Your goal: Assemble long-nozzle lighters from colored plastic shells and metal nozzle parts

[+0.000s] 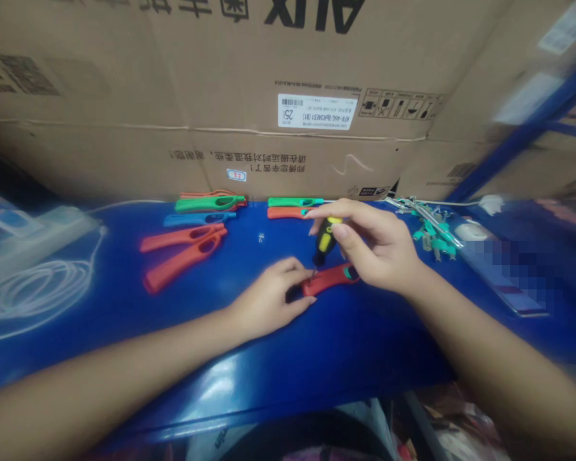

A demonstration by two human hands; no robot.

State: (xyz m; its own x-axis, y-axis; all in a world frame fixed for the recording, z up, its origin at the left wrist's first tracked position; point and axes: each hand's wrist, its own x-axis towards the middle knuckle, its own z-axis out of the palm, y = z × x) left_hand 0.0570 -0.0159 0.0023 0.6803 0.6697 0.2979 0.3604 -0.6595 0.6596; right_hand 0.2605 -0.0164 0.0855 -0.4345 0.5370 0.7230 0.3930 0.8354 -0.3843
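Observation:
In my right hand [372,240] is a short screwdriver [324,242] with a black and yellow handle, gripped between thumb and fingers. Its shaft points down at the near end of a red lighter casing [330,279], which lies on the blue table. My left hand [276,294] pinches that end of the casing between thumb and fingers. A teal part shows in the casing's opening. Whether the screwdriver's tip sits in a screw is too small to tell.
Red casings [182,256], a blue casing [199,219] and green casings [211,203] lie at back left. Teal parts with metal tubes [434,230] and a phone [504,275] are on the right. A coiled white cable [38,275] lies left; a cardboard box [196,83] stands behind.

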